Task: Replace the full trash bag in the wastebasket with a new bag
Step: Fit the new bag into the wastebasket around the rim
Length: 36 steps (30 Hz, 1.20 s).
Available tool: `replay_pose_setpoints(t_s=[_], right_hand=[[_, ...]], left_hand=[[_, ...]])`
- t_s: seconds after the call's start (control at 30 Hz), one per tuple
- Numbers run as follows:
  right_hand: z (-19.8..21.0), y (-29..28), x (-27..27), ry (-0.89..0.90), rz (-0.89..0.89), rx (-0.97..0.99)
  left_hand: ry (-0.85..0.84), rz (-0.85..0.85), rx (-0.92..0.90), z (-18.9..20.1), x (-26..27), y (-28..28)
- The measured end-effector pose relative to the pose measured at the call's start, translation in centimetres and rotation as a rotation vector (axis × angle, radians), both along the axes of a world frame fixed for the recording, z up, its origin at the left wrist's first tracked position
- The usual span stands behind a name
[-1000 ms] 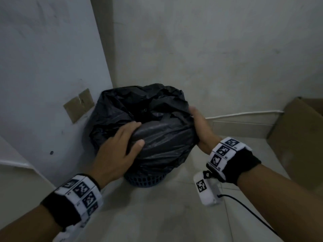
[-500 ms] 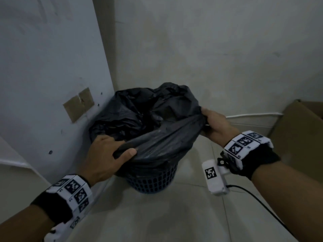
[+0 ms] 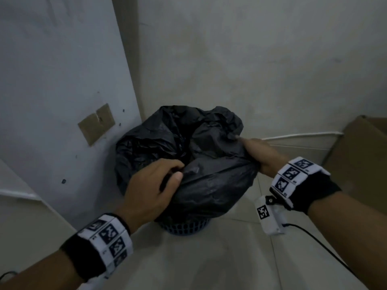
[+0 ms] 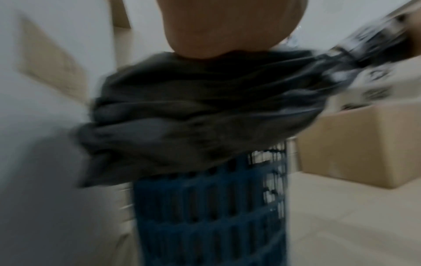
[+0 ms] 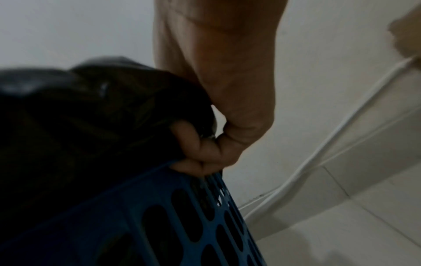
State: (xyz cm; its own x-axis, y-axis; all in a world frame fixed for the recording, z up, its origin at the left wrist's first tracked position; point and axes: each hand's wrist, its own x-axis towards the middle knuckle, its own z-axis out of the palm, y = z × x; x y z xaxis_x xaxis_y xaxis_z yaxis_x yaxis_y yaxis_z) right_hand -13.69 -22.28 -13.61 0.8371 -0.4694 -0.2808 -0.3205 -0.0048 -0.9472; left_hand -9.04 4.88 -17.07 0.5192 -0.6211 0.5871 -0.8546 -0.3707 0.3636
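We see a blue slotted wastebasket (image 3: 184, 227) standing on pale floor tiles (image 3: 209, 264) in a corner of plain grey walls (image 3: 251, 59), a cardboard box (image 3: 364, 155) off to the right. The black trash bag (image 3: 209, 185) sits in the basket, bunched over its rim. Our left hand (image 3: 150, 189) curls onto the near edge of the bag, and our right hand (image 3: 263, 155) grips its right edge with closed fingers (image 5: 200, 149).

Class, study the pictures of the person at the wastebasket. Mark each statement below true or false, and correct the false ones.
1. The wastebasket is blue with slotted walls. True.
2. The right hand grips the black trash bag at its right edge. True.
3. The left hand rests flat on the floor. False: it holds the near side of the bag's top.
4. The bag has been lifted clear of the basket. False: it still sits in it, draped over the rim.
5. A cardboard box stands to the right. True.
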Motion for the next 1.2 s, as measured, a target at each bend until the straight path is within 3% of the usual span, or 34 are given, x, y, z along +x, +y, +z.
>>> replay_pose_setpoints(t_s=[0.07,0.1,0.17,0.2,0.27,0.33,0.37,0.43,0.53,0.63,0.73,0.83,0.9,1.07,1.13,1.2], right_hand=[[-0.9,-0.5,0.7,0.044,-0.109,-0.414],[-1.3,-0.8,0.9,0.027,-0.138,-0.515],[-1.5,-1.4,1.0,-0.012,-0.197,-0.533],[-1.5,-2.1,1.1,-0.044,-0.269,-0.458],[-1.1,-2.9,0.9,-0.123,-0.385,-0.031],[-0.6,-1.8,0.1,-0.192,-0.305,0.397],[-0.7,-0.8,-0.1,-0.198,-0.217,0.466],[-1.8,1.0,-0.1,-0.143,-0.129,0.382],[-4.0,3.4,0.0,-0.098,-0.186,-0.028],[-4.9,6.5,-1.3,-0.356,-0.220,-0.486],[-4.3,9.1,-2.1,-0.571,-0.074,-0.711],[-3.5,10.2,-1.6,-0.622,-0.045,-0.746],[-3.0,10.5,-1.5,-0.654,0.004,-0.713],[-2.2,8.4,-1.0,-0.646,-0.051,-0.435],[-1.9,6.9,-0.6,-0.612,-0.077,-0.342],[-1.7,5.8,-0.4,-0.602,-0.036,-0.403]], left_hand=[[-0.033,0.064,0.075,0.0,-1.0,-1.1],[-0.070,0.092,0.114,0.0,-1.2,-1.4],[-0.167,0.117,0.167,-0.3,-0.9,-1.2],[-0.207,0.114,0.184,-0.5,-0.5,-1.0],[-0.257,0.080,0.175,-0.7,0.5,-0.2],[-0.263,0.049,0.115,-0.7,2.0,0.9],[-0.254,0.052,0.084,-0.8,2.8,1.4],[-0.235,0.078,0.064,-1.1,4.4,2.4],[-0.162,0.186,0.054,-1.7,6.1,3.4],[-0.048,0.291,-0.049,-0.8,6.0,3.4],[0.003,0.138,-0.115,0.4,3.8,1.8],[0.040,-0.050,0.004,0.9,0.9,-0.7],[0.031,-0.028,0.085,0.6,0.0,-2.0],[0.046,-0.021,0.017,1.3,1.1,-2.4],[0.176,0.001,-0.090,2.3,2.0,-2.5],[0.407,0.048,-0.213,3.8,2.9,-2.8]])
